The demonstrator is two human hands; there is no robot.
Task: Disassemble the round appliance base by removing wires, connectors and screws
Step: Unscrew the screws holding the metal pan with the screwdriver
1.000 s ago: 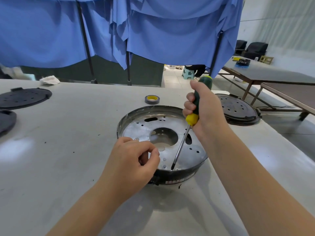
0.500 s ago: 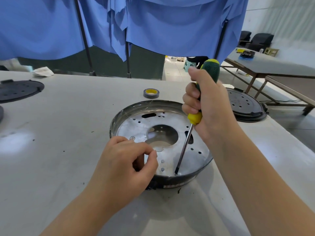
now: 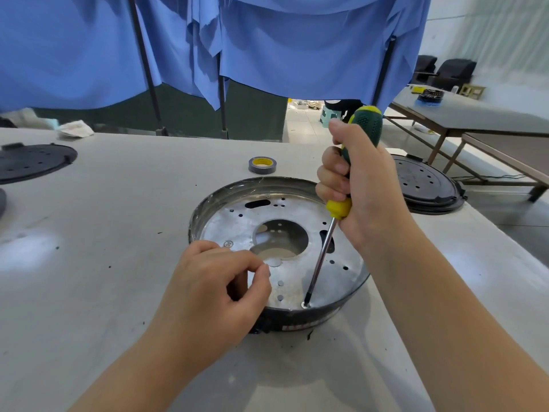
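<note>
The round appliance base (image 3: 225, 191) lies on the grey table, its perforated metal plate (image 3: 237, 224) facing up with a large centre hole. My right hand (image 3: 365, 188) grips the green-and-yellow screwdriver (image 3: 367, 123) almost upright. Its tip sits on a screw (image 3: 306, 305) at the plate's near edge. My left hand (image 3: 214, 292) rests over the near-left rim of the base, fingers curled and thumb against forefinger. Nothing shows between them. Another screw (image 3: 228, 243) sits just beyond its knuckles.
A roll of tape (image 3: 262, 165) lies behind the base. A black round lid (image 3: 427, 185) sits at the table's right edge, another black lid (image 3: 29, 162) at far left, with a crumpled cloth (image 3: 75, 129) beyond it. Blue curtains hang behind. A second table (image 3: 475, 117) stands at right.
The screwdriver has stood up more upright and its tip has settled on the near-edge screw. The view has shifted closer. My left hand stays on the rim.
</note>
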